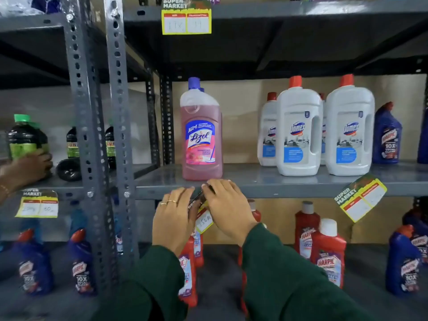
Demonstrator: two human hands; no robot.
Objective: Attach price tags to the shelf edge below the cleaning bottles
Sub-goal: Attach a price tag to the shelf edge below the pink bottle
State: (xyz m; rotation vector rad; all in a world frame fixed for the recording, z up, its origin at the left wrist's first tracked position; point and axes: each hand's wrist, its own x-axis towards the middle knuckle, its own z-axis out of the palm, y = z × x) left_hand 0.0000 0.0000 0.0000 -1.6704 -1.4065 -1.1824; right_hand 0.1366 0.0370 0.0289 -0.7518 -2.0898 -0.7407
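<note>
A yellow-bordered price tag (204,220) with handwritten figures is held between both my hands against the grey shelf edge (278,192), right below the pink Lizol bottle (201,133). My left hand (172,218) grips the tag's left side, two rings on its fingers. My right hand (228,208) presses the tag's top against the edge; most of the tag is hidden by my fingers. White Domex bottles (300,133) stand to the right on the same shelf. Another price tag (360,198) hangs tilted from the edge under them.
Another person's hand (27,166) touches a dark green-capped bottle (23,137) on the left rack. Perforated grey uprights (118,112) split the two racks. Tags hang at the upper shelf (186,19) and left shelf (37,205). Red and blue Harpic bottles (327,251) fill the lower shelf.
</note>
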